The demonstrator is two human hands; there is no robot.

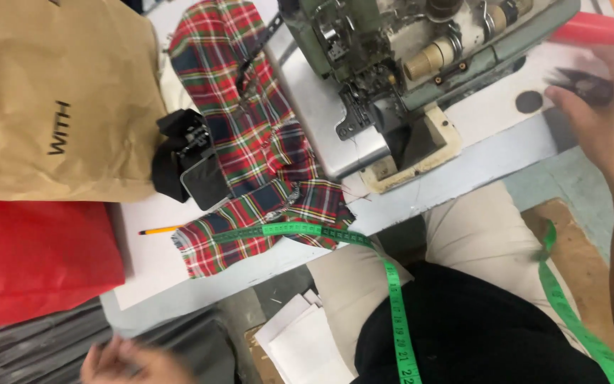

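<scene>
Brown paper bag (pixel 51 99) stands shut by red plaid cloth (pixel 257 163), contents hidden.

Lighting's pretty even and bright, soft indoor light with barely any hard shadows on the white tabletop (pixel 158 263). Left hand (pixel 126 363) at the near edge is smeared with motion blur, and the right hand (pixel 605 114) is soft too.

The left hand (pixel 128 361) is blurred and cut off by the near edge. The right hand (pixel 609 114) runs off the right edge, hiding most of a small dark tool (pixel 583 85). The sewing machine (pixel 421 43) is cropped at the far edge.
</scene>
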